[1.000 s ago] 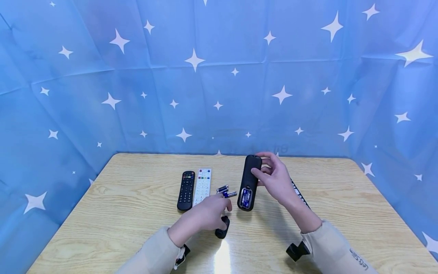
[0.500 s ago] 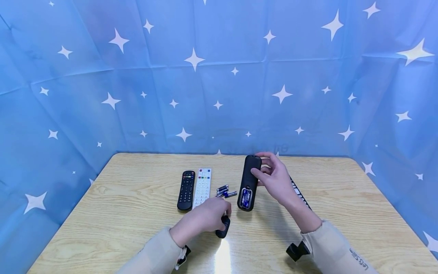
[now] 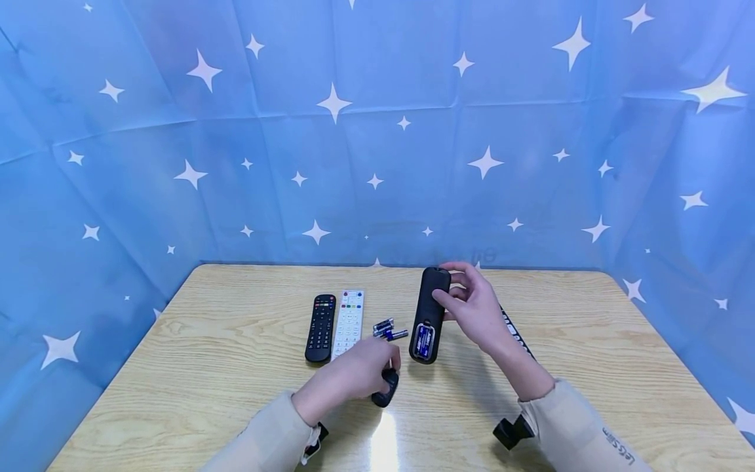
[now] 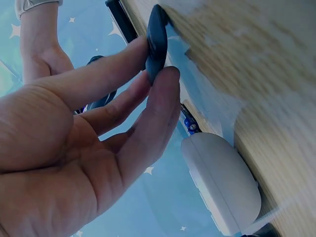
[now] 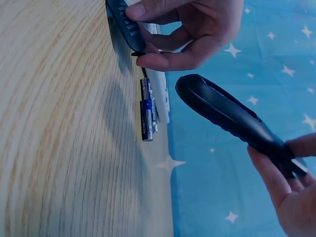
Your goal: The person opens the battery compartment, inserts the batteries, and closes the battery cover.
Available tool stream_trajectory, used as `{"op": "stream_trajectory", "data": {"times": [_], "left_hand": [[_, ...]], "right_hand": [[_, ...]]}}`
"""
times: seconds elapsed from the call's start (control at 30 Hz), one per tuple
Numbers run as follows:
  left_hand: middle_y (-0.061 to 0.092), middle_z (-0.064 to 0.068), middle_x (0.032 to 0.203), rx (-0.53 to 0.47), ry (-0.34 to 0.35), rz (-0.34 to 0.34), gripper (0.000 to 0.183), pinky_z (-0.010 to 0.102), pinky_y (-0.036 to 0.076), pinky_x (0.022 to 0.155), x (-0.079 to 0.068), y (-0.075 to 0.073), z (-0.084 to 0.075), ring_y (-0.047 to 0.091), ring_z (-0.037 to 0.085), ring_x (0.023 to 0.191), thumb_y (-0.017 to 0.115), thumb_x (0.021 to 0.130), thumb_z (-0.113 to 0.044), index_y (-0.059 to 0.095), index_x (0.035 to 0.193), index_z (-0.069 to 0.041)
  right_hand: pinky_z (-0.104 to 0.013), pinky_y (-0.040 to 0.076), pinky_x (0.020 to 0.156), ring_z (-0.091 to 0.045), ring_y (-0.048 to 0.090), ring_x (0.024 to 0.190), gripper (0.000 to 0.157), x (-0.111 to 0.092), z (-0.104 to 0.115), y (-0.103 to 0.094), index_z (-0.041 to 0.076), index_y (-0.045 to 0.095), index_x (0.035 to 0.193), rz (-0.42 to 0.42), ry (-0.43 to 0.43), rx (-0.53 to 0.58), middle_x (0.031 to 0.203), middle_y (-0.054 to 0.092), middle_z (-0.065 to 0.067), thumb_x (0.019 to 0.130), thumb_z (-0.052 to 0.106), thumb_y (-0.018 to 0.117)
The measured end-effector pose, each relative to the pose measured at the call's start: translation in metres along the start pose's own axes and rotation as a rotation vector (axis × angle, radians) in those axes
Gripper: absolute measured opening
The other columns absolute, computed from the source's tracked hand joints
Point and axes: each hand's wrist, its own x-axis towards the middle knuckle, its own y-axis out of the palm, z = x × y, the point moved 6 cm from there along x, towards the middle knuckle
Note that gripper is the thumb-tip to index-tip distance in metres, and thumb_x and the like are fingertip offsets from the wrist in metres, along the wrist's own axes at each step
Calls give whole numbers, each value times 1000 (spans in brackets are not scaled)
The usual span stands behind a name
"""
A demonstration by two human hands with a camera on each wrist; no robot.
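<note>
In the head view my right hand (image 3: 472, 305) grips a black remote control (image 3: 432, 303) by its upper end, back side toward me. Its battery compartment is uncovered, with blue batteries (image 3: 423, 341) lying inside. Between thumb and fingers my left hand (image 3: 362, 368) pinches a small black battery cover (image 3: 386, 391), apart from the remote and lower to its left. The left wrist view shows this cover (image 4: 157, 44) edge-on at the fingertips. From the right wrist view, the remote (image 5: 222, 111) is tilted and held above the table, and the cover (image 5: 126, 24) has small print on it.
Several loose blue batteries (image 3: 390, 330) lie beyond my left hand. A white remote (image 3: 349, 321) and another black remote (image 3: 321, 328) lie side by side to the left. One more remote (image 3: 516, 334) is partly hidden behind my right forearm. A starred curtain (image 3: 377, 144) stands behind the table.
My left hand's hold on the battery cover has shifted, and the cover has tilted and moved slightly up and right. The right hand and its remote have stayed in place.
</note>
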Motion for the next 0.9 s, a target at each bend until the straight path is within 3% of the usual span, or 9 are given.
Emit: {"op": "stream_trajectory", "data": {"times": [0.63, 0.9], "left_hand": [[64, -4, 85, -9, 99, -53, 28, 24, 51, 74, 1, -7, -6, 58, 9, 80, 83, 78, 6, 73, 98, -10], [63, -4, 85, -11, 111, -66, 28, 24, 51, 72, 2, -8, -6, 57, 9, 79, 82, 78, 7, 72, 98, -10]], "right_hand": [[-41, 62, 71, -30, 70, 97, 47, 1, -2, -1, 3, 48, 143, -1, -7, -31, 127, 62, -25, 99, 0, 66], [-40, 62, 75, -30, 70, 99, 45, 2, -1, -2, 7, 49, 143, -1, -16, -73, 127, 63, -21, 101, 1, 64]]}}
